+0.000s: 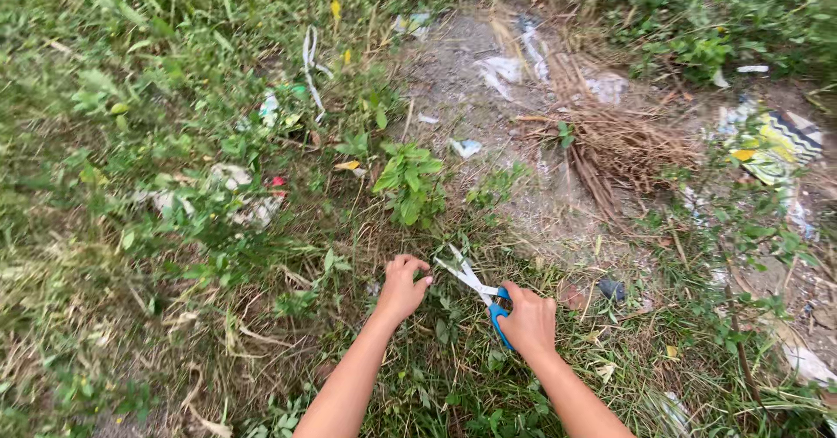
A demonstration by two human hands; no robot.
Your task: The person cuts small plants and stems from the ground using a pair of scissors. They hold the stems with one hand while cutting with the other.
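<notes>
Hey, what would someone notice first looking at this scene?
Low in the middle, the right hand holds blue-handled scissors, blades open, while the left hand grips grass beside them. Behind lies a bare dirt patch strewn with litter, and a yellow patterned wrapper sits at the right edge.

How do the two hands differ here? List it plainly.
The right hand grips blue-handled scissors, while the left hand holds no tool and pinches at the grass. The right hand is closed in a fist around the handles; the left hand's fingers curl down toward the ground. The scissors' blades stand open, pointing toward the left hand. Both hands are bare and low over the weeds.
</notes>
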